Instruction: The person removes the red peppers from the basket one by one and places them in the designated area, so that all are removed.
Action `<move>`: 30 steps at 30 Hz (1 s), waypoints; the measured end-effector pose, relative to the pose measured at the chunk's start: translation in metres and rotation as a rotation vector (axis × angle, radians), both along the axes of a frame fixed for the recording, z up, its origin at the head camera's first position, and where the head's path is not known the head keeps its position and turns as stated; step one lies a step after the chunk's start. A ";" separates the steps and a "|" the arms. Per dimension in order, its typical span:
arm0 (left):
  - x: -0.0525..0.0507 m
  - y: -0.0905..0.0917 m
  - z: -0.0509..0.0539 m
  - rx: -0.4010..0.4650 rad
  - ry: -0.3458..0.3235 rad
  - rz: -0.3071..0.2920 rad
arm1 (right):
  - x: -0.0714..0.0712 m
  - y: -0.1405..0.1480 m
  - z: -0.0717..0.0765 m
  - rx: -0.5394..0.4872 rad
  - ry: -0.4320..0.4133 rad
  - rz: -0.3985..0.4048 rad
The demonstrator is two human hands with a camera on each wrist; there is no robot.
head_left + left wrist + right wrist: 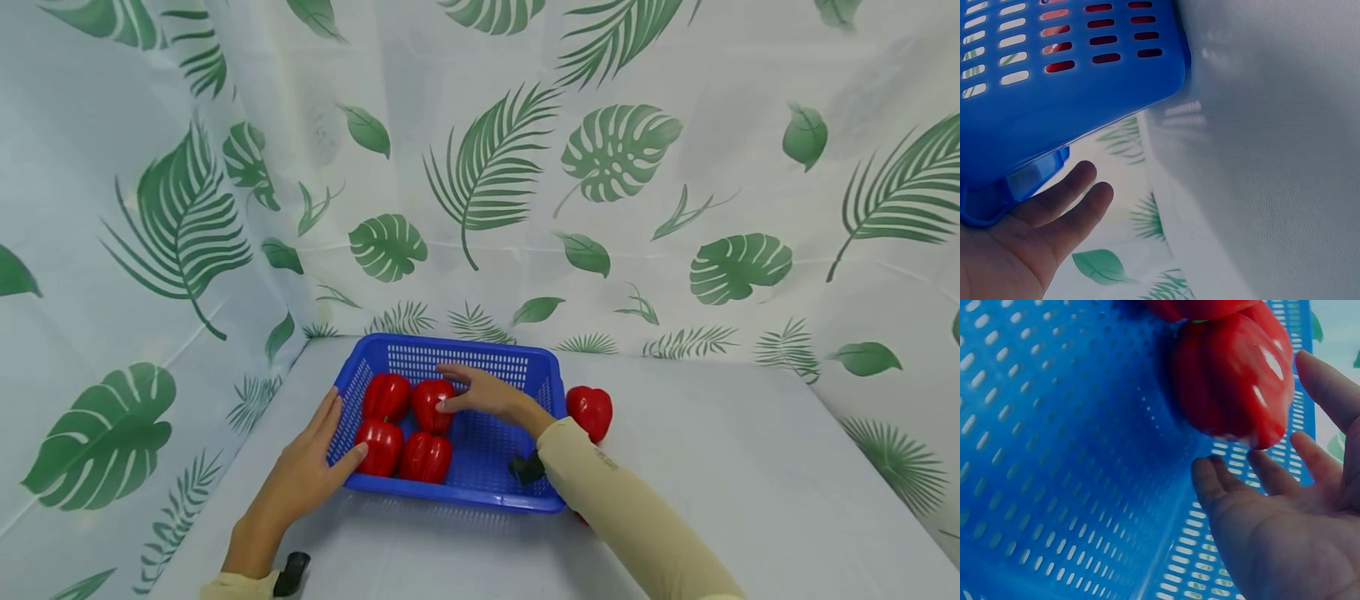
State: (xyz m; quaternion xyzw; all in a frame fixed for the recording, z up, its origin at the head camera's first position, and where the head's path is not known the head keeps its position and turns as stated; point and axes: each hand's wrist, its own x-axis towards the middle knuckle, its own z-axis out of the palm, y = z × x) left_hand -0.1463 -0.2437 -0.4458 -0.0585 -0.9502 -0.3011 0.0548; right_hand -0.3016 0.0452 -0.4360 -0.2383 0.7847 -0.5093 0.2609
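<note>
Several red bell peppers (pixel 425 457) lie grouped in the left half of a blue plastic basket (pixel 480 493). My left hand (pixel 307 475) rests on the basket's left rim, its thumb reaching over the front left corner near a pepper. In the left wrist view two fingers (pixel 1072 219) stretch straight beside the basket wall. My right hand (pixel 480 392) is inside the basket with fingers spread, beside the back right pepper (pixel 432 406). The right wrist view shows that pepper (pixel 1235 381) close to the fingertips, with nothing gripped in the palm.
Another red bell pepper (pixel 590 412) lies on the white table (pixel 720 467) right of the basket. Under the right forearm shows a small piece of red (pixel 580 518), mostly hidden. A leaf-patterned white curtain (pixel 525 167) stands behind and at the sides.
</note>
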 end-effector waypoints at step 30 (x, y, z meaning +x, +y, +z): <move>0.002 -0.001 -0.007 0.016 -0.011 0.004 | 0.005 -0.006 -0.014 0.069 0.095 0.000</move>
